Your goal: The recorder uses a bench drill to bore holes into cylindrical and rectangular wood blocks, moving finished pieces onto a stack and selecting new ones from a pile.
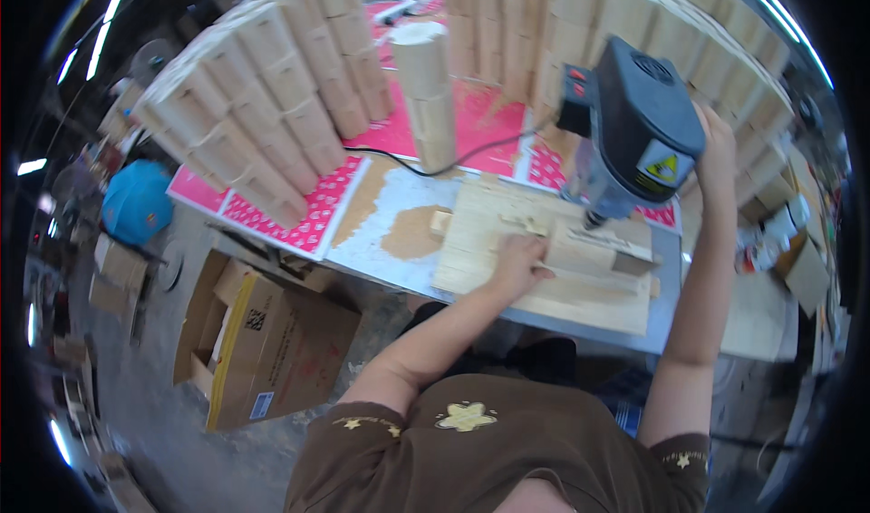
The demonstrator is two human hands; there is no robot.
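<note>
Wood block [580, 250] prob light, stiff, hold sides; L hand [520, 266] beside it, R hand [716, 143] at drill [648, 119], can't tell either's fingers' grip.

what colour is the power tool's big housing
The housing is dark grey, best seen in the head view.

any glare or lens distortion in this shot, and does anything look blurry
Head view: the tube lights wash out to white near the rim; head view: the stacks of wooden blocks splay outward and the corners go black, fisheye-style; head view: the far-left background is dim and soft, the left hand slightly soft too, while the drill head reads fairly clearly.
</note>
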